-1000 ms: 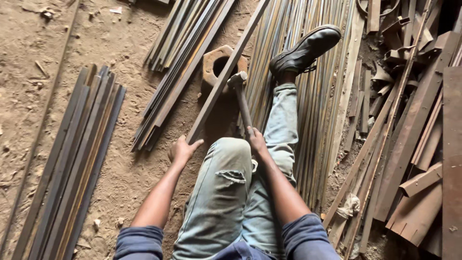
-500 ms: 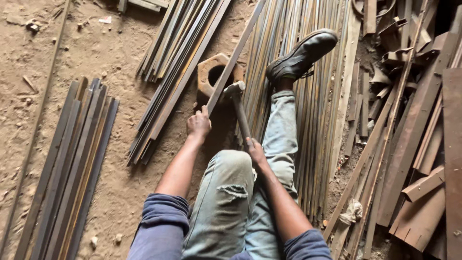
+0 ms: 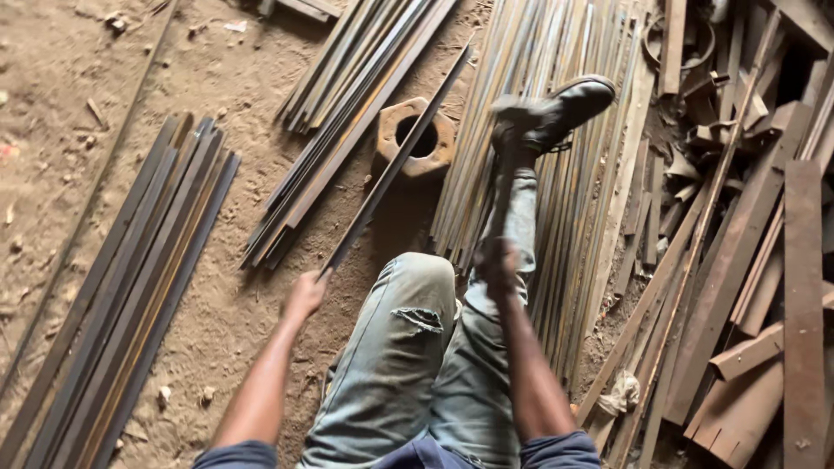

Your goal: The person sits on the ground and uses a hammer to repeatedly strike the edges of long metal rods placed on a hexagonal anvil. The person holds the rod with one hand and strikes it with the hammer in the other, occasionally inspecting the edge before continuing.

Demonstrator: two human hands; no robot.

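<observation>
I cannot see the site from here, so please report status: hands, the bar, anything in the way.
Left hand grips the long metal bar, lying across the rusty ring block. Right hand raised with hammer, blurred. Boot close beside block.

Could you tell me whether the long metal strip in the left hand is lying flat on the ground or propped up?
Propped: the metal strip rests across the hexagonal block, its near end gripped in the left hand.

**No packaging or signage in view**

From my remote seat I count 0 packages, 0 labels, 0 signs and 0 screens. I see no printed surface, wrapper, tag or display anywhere across the head view.
</observation>
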